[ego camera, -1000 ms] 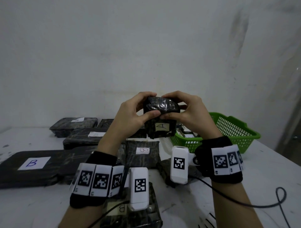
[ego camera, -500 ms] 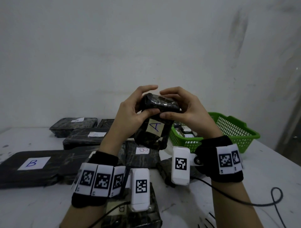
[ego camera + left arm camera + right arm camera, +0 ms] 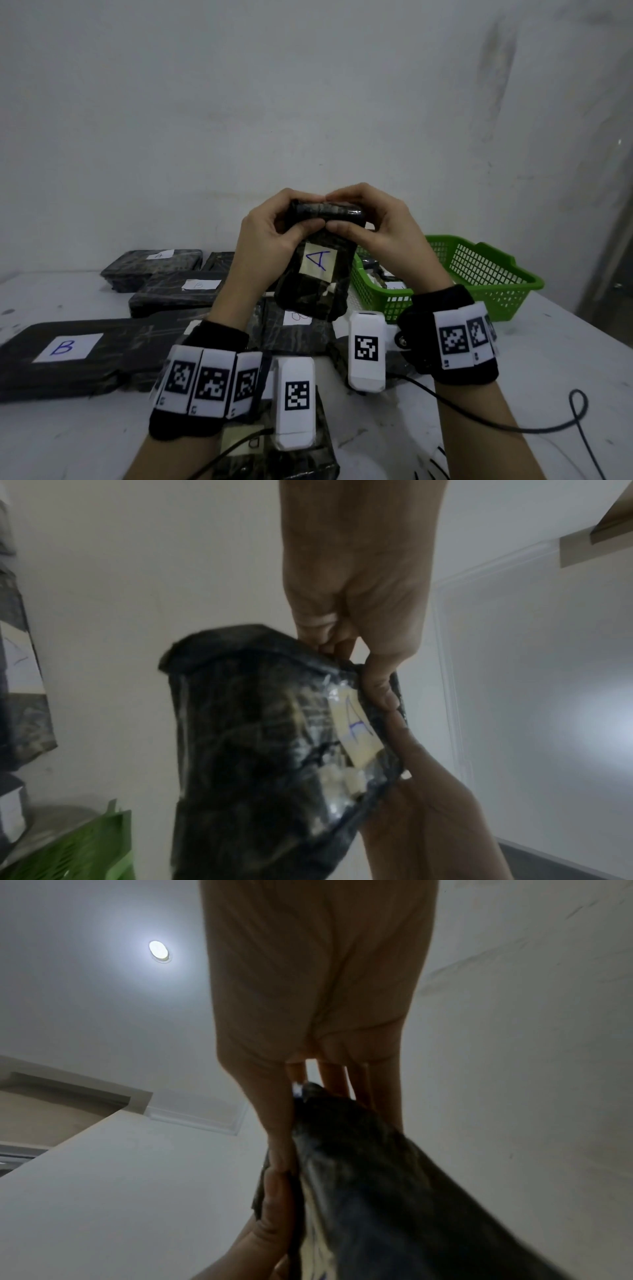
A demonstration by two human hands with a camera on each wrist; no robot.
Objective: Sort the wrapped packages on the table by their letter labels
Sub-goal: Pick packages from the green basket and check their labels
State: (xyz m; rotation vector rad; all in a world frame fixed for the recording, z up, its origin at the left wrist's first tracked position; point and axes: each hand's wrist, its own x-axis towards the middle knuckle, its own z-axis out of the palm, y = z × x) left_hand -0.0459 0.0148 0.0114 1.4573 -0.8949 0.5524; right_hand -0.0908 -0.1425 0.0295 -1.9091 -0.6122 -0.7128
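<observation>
We've got both hands up at frame centre in the head view, pinching the top edge of a small black wrapped pkg (image 3: 313, 277). Left hand (image 3: 270, 233) has thumb on the near face and fingers curled over the far side; right hand (image 3: 380, 229) does the same from the other corner. The pkg hangs upright above the table (image 3: 531, 359), label facing us, clear of everything below.

Our read: this is the label-check step, so we want the face square to us and steady, w/ thumbs kept off the paper. Thin shiny wrap probably slips, so a two-corner pinch is OK for reading only; better to take the body in one hand before carrying it to its group.

Writing: the held label (image 3: 318, 262) reads "A" in blue pen; the left wrist view shows the same letter. Big flat pkg at lower left (image 3: 65, 356) reads "B". A pkg at upper left (image 3: 150, 265) looks like "A", faint. Other labels are too small or hidden. Green basket (image 3: 486, 274) at right holds more pkgs, labels unreadable.
</observation>
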